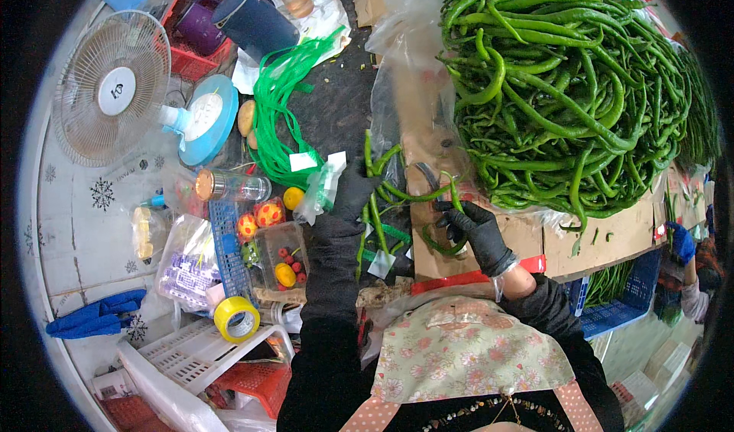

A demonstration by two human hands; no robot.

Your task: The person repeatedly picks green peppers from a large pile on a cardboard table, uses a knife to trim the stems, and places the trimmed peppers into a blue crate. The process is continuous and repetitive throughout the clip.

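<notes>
My right hand [475, 234], in a black glove, has its thumb and fingers around a slim green chili pepper [455, 194]. Another curled pepper [438, 245] lies just below those fingertips. My left hand [356, 194], also gloved in black, blends into the dark tabletop, so its finger pose is unclear. Beside it lie several loose peppers [374, 217], one long one stretching towards my right hand. A large heap of green chili peppers [550, 99] rises beyond my right hand, on plastic sheeting over cardboard [510, 237].
To the left are green mesh netting [275, 105], a glass jar [235, 185], a clear fruit box [281, 254], yellow tape [236, 319] and a standing fan [114, 88]. A blue crate [622, 311] stands at right. Another person's blue-gloved hand [682, 243] is at far right.
</notes>
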